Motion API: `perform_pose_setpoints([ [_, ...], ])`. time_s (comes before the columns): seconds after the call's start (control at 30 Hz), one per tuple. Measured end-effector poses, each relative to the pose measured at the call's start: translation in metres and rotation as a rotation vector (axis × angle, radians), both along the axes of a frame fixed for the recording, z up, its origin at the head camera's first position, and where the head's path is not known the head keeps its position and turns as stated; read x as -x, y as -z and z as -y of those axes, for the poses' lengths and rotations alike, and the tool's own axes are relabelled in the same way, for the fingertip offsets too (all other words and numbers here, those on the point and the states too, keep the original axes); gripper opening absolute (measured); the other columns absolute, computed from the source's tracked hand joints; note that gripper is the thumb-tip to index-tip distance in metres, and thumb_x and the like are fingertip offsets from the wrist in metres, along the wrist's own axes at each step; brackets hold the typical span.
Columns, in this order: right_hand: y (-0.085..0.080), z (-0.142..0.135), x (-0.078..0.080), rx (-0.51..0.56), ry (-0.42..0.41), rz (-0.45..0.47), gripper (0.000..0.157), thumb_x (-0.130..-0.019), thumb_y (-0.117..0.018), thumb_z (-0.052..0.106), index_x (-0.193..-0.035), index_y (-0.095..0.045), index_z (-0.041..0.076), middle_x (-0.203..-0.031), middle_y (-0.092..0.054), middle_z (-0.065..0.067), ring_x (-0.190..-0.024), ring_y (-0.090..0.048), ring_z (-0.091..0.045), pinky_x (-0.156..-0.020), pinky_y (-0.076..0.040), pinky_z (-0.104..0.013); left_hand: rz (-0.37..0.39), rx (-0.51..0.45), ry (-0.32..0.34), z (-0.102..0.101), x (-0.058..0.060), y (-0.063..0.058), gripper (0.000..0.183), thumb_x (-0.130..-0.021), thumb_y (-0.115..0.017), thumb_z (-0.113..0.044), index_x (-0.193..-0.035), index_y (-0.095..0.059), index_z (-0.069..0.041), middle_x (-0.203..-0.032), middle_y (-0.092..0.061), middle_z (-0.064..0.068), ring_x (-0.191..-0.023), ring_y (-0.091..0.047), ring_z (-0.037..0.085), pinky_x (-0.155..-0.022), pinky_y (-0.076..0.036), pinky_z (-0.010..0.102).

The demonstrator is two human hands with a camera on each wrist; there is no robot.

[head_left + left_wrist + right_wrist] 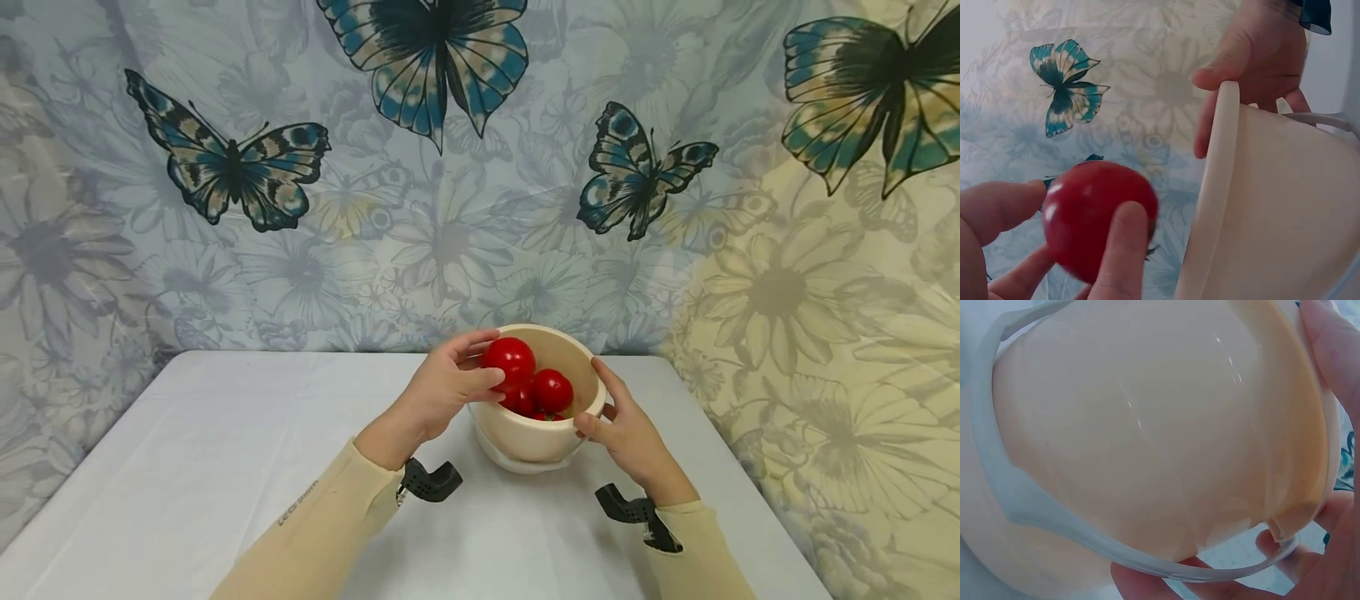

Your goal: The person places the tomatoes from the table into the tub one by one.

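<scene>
My left hand (448, 382) grips a red tomato (1094, 219) between thumb and fingers, just above the left part of a cream bucket's rim. In the left wrist view the tomato is apart from the bucket (1272, 206), a green stem end facing it. Several more tomatoes (552, 390) lie inside the bucket, partly hidden by the held one. At the right side, my right hand (626, 429) holds the bucket by its rim, thumb in front and fingers behind. A pale handle (1072, 532) hangs down round the bucket's outside in the right wrist view, with right fingertips against it.
The bucket stands on a white-covered table (187, 467), toward its back edge. Behind it rises a cloth backdrop (450, 242) printed with flowers and butterflies. Black wrist mounts (431, 482) stick out from both wrists, low over the table.
</scene>
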State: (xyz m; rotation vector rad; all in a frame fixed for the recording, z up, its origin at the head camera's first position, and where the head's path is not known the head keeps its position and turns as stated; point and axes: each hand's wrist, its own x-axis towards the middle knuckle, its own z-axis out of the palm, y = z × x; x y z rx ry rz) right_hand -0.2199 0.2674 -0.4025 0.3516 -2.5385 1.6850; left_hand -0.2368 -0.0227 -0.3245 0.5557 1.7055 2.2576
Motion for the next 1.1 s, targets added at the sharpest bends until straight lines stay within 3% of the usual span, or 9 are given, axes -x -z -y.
perform_pose_setpoints([
  [0.47, 0.001, -0.001, 0.004, 0.008, 0.005, 0.007, 0.089, -0.093, -0.074, 0.021, -0.161, -0.016, 0.022, -0.162, -0.016, -0.010, -0.122, -0.052, -0.043, -0.080, -0.059, -0.035, 0.004, 0.048, -0.035, 0.008, 0.002, 0.004, 0.048, -0.092, -0.066, 0.002, -0.138, -0.053, 0.002, -0.138, -0.048, 0.019, -0.125, -0.049, 0.035, -0.089, -0.056, 0.046],
  [0.6, 0.000, -0.002, 0.002, 0.001, 0.009, 0.021, 0.091, -0.092, -0.075, 0.026, -0.161, -0.015, 0.023, -0.162, -0.015, -0.010, -0.120, -0.053, -0.042, -0.080, -0.059, -0.037, -0.051, 0.143, -0.054, 0.014, 0.000, 0.005, 0.045, -0.094, -0.067, -0.004, -0.137, -0.055, -0.002, -0.141, -0.048, 0.016, -0.128, -0.049, 0.035, -0.089, -0.056, 0.044],
  [0.67, -0.002, -0.003, 0.003, -0.037, 0.014, 0.011, 0.092, -0.092, -0.075, 0.029, -0.161, -0.015, 0.023, -0.162, -0.016, -0.010, -0.122, -0.052, -0.043, -0.082, -0.059, -0.042, -0.119, 0.280, -0.103, 0.018, -0.002, 0.004, 0.043, -0.096, -0.068, -0.011, -0.138, -0.057, -0.010, -0.142, -0.049, 0.009, -0.129, -0.049, 0.031, -0.092, -0.054, 0.045],
  [0.8, -0.011, -0.005, 0.003, -0.160, 0.015, -0.030, 0.093, -0.091, -0.074, 0.034, -0.161, -0.015, 0.017, -0.162, -0.014, -0.014, -0.133, -0.038, -0.048, -0.093, -0.050, -0.058, -0.328, 0.653, -0.210, 0.031, -0.009, 0.003, 0.045, -0.098, -0.065, -0.030, -0.141, -0.056, -0.021, -0.145, -0.047, -0.001, -0.132, -0.046, 0.023, -0.099, -0.048, 0.051],
  [0.93, -0.026, -0.005, -0.001, -0.305, 0.014, -0.037, 0.095, -0.091, -0.074, 0.039, -0.160, -0.016, 0.007, -0.161, -0.010, -0.021, -0.139, -0.026, -0.051, -0.101, -0.040, -0.065, -0.501, 0.972, -0.295, 0.044, -0.014, 0.004, 0.054, -0.099, -0.060, -0.040, -0.147, -0.049, -0.019, -0.153, -0.037, 0.009, -0.139, -0.036, 0.032, -0.103, -0.042, 0.057],
  [1.03, -0.043, -0.002, -0.007, -0.448, 0.047, -0.026, 0.098, -0.089, -0.074, 0.047, -0.159, -0.020, 0.004, -0.160, -0.008, -0.026, -0.139, -0.023, -0.054, -0.101, -0.036, -0.070, -0.536, 1.176, -0.361, 0.053, -0.016, 0.003, 0.061, -0.099, -0.057, -0.046, -0.152, -0.044, -0.017, -0.157, -0.028, 0.020, -0.143, -0.026, 0.040, -0.106, -0.036, 0.061],
  [1.1, -0.057, 0.005, -0.012, -0.535, 0.080, -0.021, 0.100, -0.087, -0.074, 0.052, -0.158, -0.023, 0.004, -0.160, -0.008, -0.027, -0.138, -0.023, -0.056, -0.098, -0.034, -0.075, -0.515, 1.287, -0.397, 0.056, -0.018, -0.001, 0.066, -0.100, -0.054, -0.050, -0.154, -0.039, -0.015, -0.159, -0.022, 0.023, -0.144, -0.019, 0.045, -0.107, -0.032, 0.066],
])
